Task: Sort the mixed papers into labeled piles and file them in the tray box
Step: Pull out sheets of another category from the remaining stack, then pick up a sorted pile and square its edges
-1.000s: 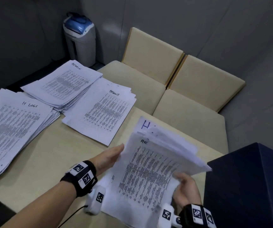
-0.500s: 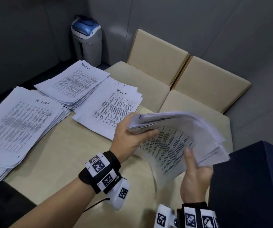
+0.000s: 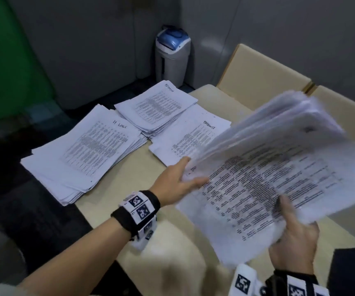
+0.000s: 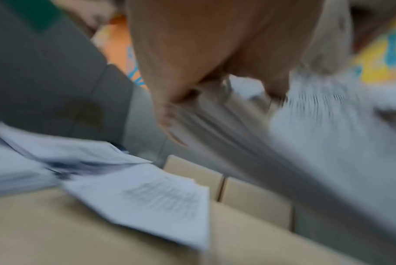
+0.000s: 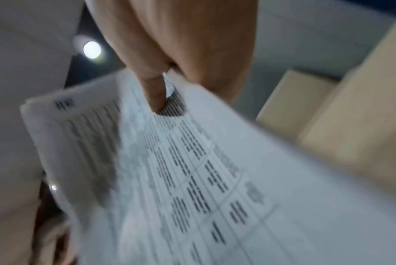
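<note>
A thick stack of printed papers (image 3: 268, 174) hangs tilted above the table's right side, held by both hands. My left hand (image 3: 181, 184) grips its left edge, thumb on top. My right hand (image 3: 294, 233) holds the near edge, thumb pressed on the printed sheet (image 5: 192, 179). The left wrist view shows the fingers (image 4: 167, 114) curled round the stack's edge (image 4: 238, 136). Three labeled piles lie on the table: "H LOGS" (image 3: 87, 154), "ADMIN" (image 3: 157, 107) and "TASKLIST" (image 3: 191, 137). A dark blue box (image 3: 354, 272) shows at the lower right corner.
The beige table (image 3: 129, 182) has bare wood between the piles and my arms. Beige cushioned seats (image 3: 264, 82) stand behind the table. A grey bin with a blue lid (image 3: 172, 54) stands on the floor by the wall.
The stack has been lifted off the table and swung up and to the right. Both hands keep hold of it. The view has turned left, so the blue box is mostly out of frame.
</note>
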Tool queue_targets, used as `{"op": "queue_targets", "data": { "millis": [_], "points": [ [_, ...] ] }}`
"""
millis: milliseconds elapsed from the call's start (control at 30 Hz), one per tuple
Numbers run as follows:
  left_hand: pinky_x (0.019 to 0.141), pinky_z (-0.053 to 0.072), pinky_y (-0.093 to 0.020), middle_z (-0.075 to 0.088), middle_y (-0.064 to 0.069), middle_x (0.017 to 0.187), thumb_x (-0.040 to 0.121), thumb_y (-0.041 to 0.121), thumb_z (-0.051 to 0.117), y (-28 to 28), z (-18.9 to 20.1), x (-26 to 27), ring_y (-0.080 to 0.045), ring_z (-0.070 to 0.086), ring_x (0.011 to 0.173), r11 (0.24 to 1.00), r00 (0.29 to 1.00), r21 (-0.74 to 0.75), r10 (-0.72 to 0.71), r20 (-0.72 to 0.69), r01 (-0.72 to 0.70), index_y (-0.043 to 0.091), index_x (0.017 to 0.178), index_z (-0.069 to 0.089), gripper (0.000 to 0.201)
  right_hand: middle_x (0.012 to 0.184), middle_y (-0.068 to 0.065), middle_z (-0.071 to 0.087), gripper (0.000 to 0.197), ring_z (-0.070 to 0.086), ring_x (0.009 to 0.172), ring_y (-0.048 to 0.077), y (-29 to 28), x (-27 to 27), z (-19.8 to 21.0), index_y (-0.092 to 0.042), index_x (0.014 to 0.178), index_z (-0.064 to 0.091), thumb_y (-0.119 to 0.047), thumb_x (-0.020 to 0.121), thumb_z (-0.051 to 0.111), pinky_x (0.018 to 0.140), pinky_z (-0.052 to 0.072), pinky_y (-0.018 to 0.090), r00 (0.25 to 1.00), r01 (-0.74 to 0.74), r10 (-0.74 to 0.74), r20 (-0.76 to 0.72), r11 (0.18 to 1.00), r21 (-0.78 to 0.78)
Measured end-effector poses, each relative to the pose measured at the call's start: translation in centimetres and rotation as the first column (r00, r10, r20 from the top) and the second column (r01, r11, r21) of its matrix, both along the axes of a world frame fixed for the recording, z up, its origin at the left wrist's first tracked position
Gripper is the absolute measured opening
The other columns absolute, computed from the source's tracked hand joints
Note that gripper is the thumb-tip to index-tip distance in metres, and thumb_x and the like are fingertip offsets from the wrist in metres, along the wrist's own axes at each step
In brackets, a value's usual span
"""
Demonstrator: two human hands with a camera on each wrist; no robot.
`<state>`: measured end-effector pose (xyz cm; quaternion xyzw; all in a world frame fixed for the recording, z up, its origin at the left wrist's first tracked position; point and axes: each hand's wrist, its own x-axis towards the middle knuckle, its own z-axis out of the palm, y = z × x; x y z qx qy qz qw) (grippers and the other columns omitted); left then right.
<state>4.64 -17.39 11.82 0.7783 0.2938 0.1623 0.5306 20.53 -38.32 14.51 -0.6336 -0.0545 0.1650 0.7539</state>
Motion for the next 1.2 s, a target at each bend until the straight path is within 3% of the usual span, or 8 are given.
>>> {"op": "queue_targets", "data": {
  "millis": [100,300,400,600,767,867,1000,1200],
  "points": [
    [0.071,0.059,-0.036,0.073,0.01,0.089,0.093,0.049,0.061,1.1,-0.6,-3.6,-0.001,0.068,0.078,0.997,0.999,-0.064,-0.047,0.001,0.047,0.023,0.108,0.063,0.031,0.112,0.008,0.067,0.074,0.07,0.079,-0.002,3.3,-1.7,-0.2,-0.007,0.129,0.055,-0.052,0.073,0.07,0.067,0.058,0.019,0.976,-0.204,0.197,-0.094,0.977,-0.063],
    [0.085,0.055,-0.026,0.059,0.033,0.09,0.087,0.043,0.069,5.1,-3.8,-11.0,0.01,0.059,0.081,0.975,0.992,-0.204,0.062,-0.111,-0.084,0.043,0.102,0.054,0.021,0.121,-0.001,0.069,0.033,0.064,0.113,0.021,9.4,-6.9,-7.0,-0.019,0.127,0.06,-0.018,0.094,0.062,0.102,0.046,0.052,0.956,-0.29,0.289,-0.046,0.92,-0.261],
    [0.067,0.043,-0.03,0.049,0.018,0.063,0.08,0.046,0.075,9.0,-7.0,-15.1,-0.005,0.045,0.059,0.977,0.96,-0.161,0.096,-0.263,-0.142,0.028,0.075,0.053,0.029,0.126,-0.003,0.066,0.038,0.061,0.117,0.02,10.7,-9.3,-11.4,-0.021,0.13,0.058,-0.025,0.092,0.062,0.106,0.043,0.052,0.951,-0.307,0.289,-0.108,0.855,-0.418],
    [0.061,0.045,-0.021,0.069,0.001,0.079,0.088,0.023,0.071,15.8,-9.3,-21.4,-0.014,0.063,0.07,0.973,0.912,-0.054,0.189,-0.365,-0.223,0.019,0.078,0.065,0.012,0.119,0.011,0.066,0.031,0.062,0.107,0.033,11.6,-13.2,-17.4,-0.011,0.122,0.06,-0.011,0.091,0.063,0.1,0.047,0.054,0.921,-0.334,0.131,-0.366,0.748,-0.573],
    [0.078,0.048,-0.028,0.068,0.003,0.09,0.087,0.029,0.071,23.1,-10.1,-25.9,-0.017,0.063,0.086,0.957,0.868,0.084,0.287,-0.406,-0.277,0.018,0.088,0.063,0.013,0.111,0.023,0.066,0.028,0.061,0.091,0.033,13.6,-15.4,-16.1,-0.001,0.105,0.063,-0.009,0.079,0.069,0.084,0.049,0.038,0.99,-0.111,-0.015,-0.14,0.536,-0.837],
    [0.084,0.046,-0.031,0.066,-0.003,0.105,0.088,0.029,0.069,26.9,-10.3,-26.9,-0.022,0.061,0.096,0.925,0.826,0.207,0.379,-0.417,-0.32,0.014,0.101,0.061,0.021,0.125,0.031,0.051,0.05,0.05,0.114,0.043,16.1,-16.9,-12.9,0.005,0.121,0.054,-0.01,0.077,0.071,0.095,0.044,0.048,0.989,0.146,-0.034,0.144,0.364,-0.92],
    [0.099,0.043,-0.043,0.054,-0.01,0.128,0.087,0.033,0.067,30.3,-10.3,-26.2,-0.03,0.05,0.118,0.899,0.755,0.324,0.428,-0.498,-0.296,0.012,0.123,0.052,0.044,0.129,0.019,0.048,0.042,0.049,0.118,0.037,20.5,-19.5,-10.0,-0.006,0.123,0.054,-0.013,0.084,0.067,0.099,0.041,0.046,0.943,0.142,0.196,0.269,0.492,-0.859],
    [0.101,0.043,-0.047,0.05,-0.012,0.136,0.083,0.043,0.068,33.2,-10.8,-24.1,-0.033,0.05,0.123,0.92,0.672,0.269,0.393,-0.628,-0.286,0.009,0.133,0.042,0.065,0.109,-0.008,0.06,0.028,0.059,0.1,0.006,27.9,-21.9,-9.6,-0.022,0.115,0.055,-0.031,0.09,0.066,0.078,0.045,0.022,0.829,-0.419,0.555,-0.061,0.546,-0.726]
  ]
}}
